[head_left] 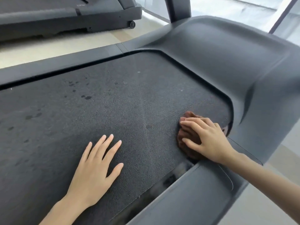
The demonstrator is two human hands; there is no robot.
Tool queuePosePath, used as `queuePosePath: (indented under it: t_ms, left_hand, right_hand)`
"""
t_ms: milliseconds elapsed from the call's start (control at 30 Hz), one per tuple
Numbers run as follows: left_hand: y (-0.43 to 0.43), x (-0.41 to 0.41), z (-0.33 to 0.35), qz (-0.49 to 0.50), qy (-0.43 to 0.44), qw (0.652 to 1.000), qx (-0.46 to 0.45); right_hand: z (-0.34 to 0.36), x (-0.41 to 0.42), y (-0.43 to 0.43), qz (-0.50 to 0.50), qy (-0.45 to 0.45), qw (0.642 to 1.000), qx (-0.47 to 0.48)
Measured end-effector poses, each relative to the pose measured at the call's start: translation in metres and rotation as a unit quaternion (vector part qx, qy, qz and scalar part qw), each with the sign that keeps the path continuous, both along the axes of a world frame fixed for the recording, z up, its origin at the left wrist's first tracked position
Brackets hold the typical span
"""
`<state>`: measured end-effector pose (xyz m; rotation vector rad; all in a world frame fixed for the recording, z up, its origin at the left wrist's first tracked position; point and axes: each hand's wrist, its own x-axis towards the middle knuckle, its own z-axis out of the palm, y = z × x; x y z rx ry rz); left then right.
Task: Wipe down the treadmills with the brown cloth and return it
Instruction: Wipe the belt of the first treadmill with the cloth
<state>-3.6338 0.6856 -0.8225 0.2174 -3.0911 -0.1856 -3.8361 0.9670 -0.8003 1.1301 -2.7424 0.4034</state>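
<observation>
A dark treadmill belt (113, 103) fills most of the view, speckled with dark spots on its left part. The brown cloth (186, 137) lies bunched on the belt's right end, close to the grey motor cover (227, 62). My right hand (206, 138) presses down on the cloth with spread fingers, thumb laid across its near side. My left hand (97, 169) rests flat on the belt, fingers straight and spread, holding nothing.
A grey side rail (194, 192) runs along the belt's near right edge, another rail (65, 62) along the far edge. A second treadmill (65, 15) stands beyond on the pale floor. An upright post (178, 7) rises behind the motor cover.
</observation>
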Motion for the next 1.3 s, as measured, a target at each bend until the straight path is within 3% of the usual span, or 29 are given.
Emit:
queuePosePath:
  t_ms: [67, 200, 267, 333, 400, 500, 567, 667, 733, 800, 867, 933, 1000, 1100, 1200, 1233, 1300]
  left_hand:
    - [0.000, 0.001, 0.000, 0.006, 0.003, 1.000, 0.012]
    - [0.000, 0.001, 0.001, 0.009, 0.001, 1.000, 0.014]
    - [0.001, 0.001, 0.001, 0.008, -0.001, 1.000, 0.010]
    - [0.000, 0.002, 0.002, 0.008, -0.005, 1.000, 0.012]
    - [-0.001, 0.002, 0.001, 0.011, -0.003, 1.000, 0.015]
    - [-0.001, 0.002, 0.001, 0.010, -0.002, 1.000, 0.017]
    - [0.000, 0.002, 0.001, 0.007, -0.003, 1.000, 0.016]
    - [0.001, 0.003, 0.002, 0.012, -0.005, 1.000, 0.015]
    - [0.001, 0.002, 0.001, 0.013, -0.006, 1.000, 0.013]
    - [0.001, 0.000, 0.001, 0.011, -0.007, 1.000, 0.012]
    - [0.000, 0.000, 0.000, 0.008, -0.008, 1.000, 0.012]
    - [-0.001, 0.000, 0.000, 0.004, -0.008, 1.000, 0.013]
    - [-0.001, 0.000, 0.000, 0.002, -0.007, 1.000, 0.016]
    - [-0.001, 0.000, 0.001, 0.004, -0.006, 1.000, 0.019]
    - [0.000, 0.000, 0.000, 0.010, 0.001, 1.000, 0.020]
    - [0.000, 0.000, -0.001, 0.010, 0.001, 1.000, 0.020]
    - [-0.001, 0.000, -0.002, 0.009, -0.001, 1.000, 0.017]
  right_hand:
    - [0.007, -0.022, 0.014, -0.001, -0.011, 1.000, 0.020]
    - [0.008, -0.065, 0.009, -0.260, -0.048, 0.964, -0.039]
    - [0.006, -0.061, -0.013, -0.308, -0.045, 0.950, -0.023]
    - [0.003, -0.041, -0.030, -0.249, -0.011, 0.968, -0.015]
    - [-0.001, -0.015, -0.033, -0.114, 0.025, 0.993, -0.025]
    - [0.003, -0.016, -0.017, 0.040, -0.001, 0.999, -0.016]
    - [0.006, -0.041, -0.011, -0.017, -0.043, 0.999, -0.028]
    - [0.006, -0.062, -0.036, -0.238, -0.053, 0.967, -0.066]
    - [0.006, -0.049, -0.072, -0.283, -0.037, 0.957, -0.051]
    - [0.005, -0.017, -0.101, -0.184, -0.020, 0.981, -0.053]
    - [0.000, 0.021, -0.115, -0.012, -0.015, 0.997, -0.072]
    - [-0.004, 0.044, -0.113, 0.155, -0.006, 0.986, -0.055]
    - [0.000, 0.023, -0.104, 0.202, -0.010, 0.979, -0.019]
    - [0.006, -0.036, -0.095, -0.009, -0.033, 0.999, -0.030]
    - [0.009, -0.055, -0.101, -0.236, -0.052, 0.969, -0.060]
    - [0.005, -0.045, -0.108, -0.239, -0.035, 0.969, -0.045]
    - [-0.002, -0.010, -0.120, -0.139, 0.006, 0.989, -0.041]
